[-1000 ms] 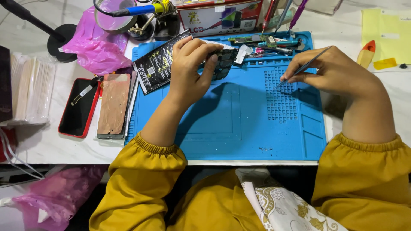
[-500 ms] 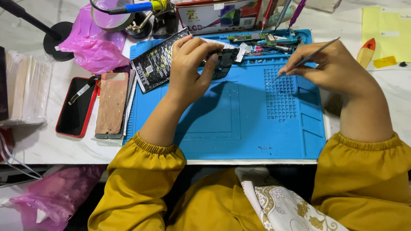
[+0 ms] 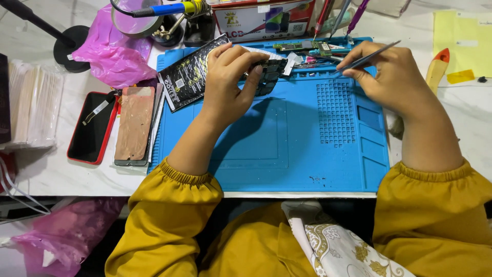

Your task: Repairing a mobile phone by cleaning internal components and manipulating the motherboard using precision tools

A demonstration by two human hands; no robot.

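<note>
My left hand (image 3: 229, 82) is closed over a dark, opened phone body (image 3: 269, 74) lying at the far side of the blue work mat (image 3: 287, 149). A black battery (image 3: 187, 77) with white print shows just left of that hand. My right hand (image 3: 392, 77) pinches a thin metal tweezer-like tool (image 3: 366, 59), its tip pointing down-left toward the mat's far edge, near a green circuit board (image 3: 302, 46). Both arms wear mustard-yellow sleeves.
Left of the mat lie a red-framed phone (image 3: 92, 128) and a brownish phone panel (image 3: 134, 125). A pink plastic bag (image 3: 110, 51), a black stand base (image 3: 69, 43), a magnifier and a printed box (image 3: 266, 18) stand behind. Yellow paper (image 3: 464, 43) lies at the right.
My right hand has lifted off the mat's dotted grid and moved farther away and slightly right with the tool. My left hand stays on the phone body.
</note>
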